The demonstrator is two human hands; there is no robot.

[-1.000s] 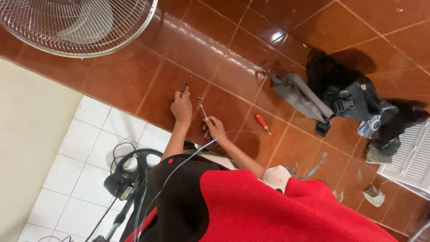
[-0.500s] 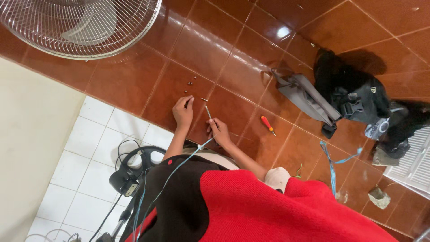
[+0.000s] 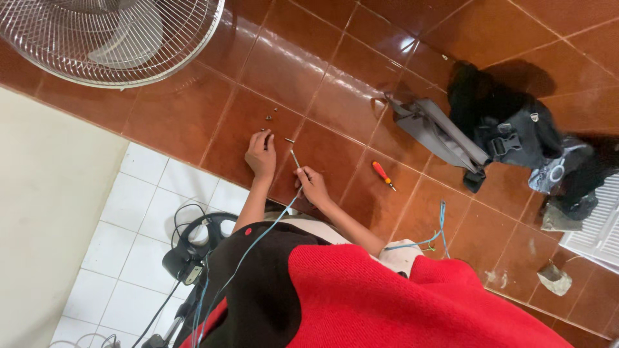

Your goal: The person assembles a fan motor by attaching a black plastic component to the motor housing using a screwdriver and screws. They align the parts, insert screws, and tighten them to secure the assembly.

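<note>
**A:** Screwdriver point(image 3: 295, 159) first: where do you see it?

**B:** From my feed, the thin metal shaft lies low over the brown tiled floor point(image 3: 335, 71), slanting up and away from the right hand point(image 3: 314, 185). That hand's grip is pressed together around the handle end, so I only see the shaft sticking out past the fingers.

**A:** Take me through the rest, big things first.

**B:** The fan guard point(image 3: 109, 38), a round wire cage, fills the top left corner. A person's red and black top takes the bottom of my view. To the right a black bag point(image 3: 509, 122) sits on the tiles with a grey strap point(image 3: 438, 135) running out toward the middle. At lower left, on the white tiles point(image 3: 135, 212), there is a black appliance with a looped cable point(image 3: 193, 245). Near the bag, an orange-handled screwdriver point(image 3: 382, 174) lies alone, well apart from both hands.

**A:** And the left hand?

**B:** The left hand point(image 3: 261, 156) lies palm down on the floor, fingers close together and pointing at the small screws point(image 3: 269, 118) scattered just beyond them. One fingertip is at a screw; I cannot tell whether it pinches it. A thin blue wire point(image 3: 258, 235) runs from the right hand back across the black cloth.
</note>
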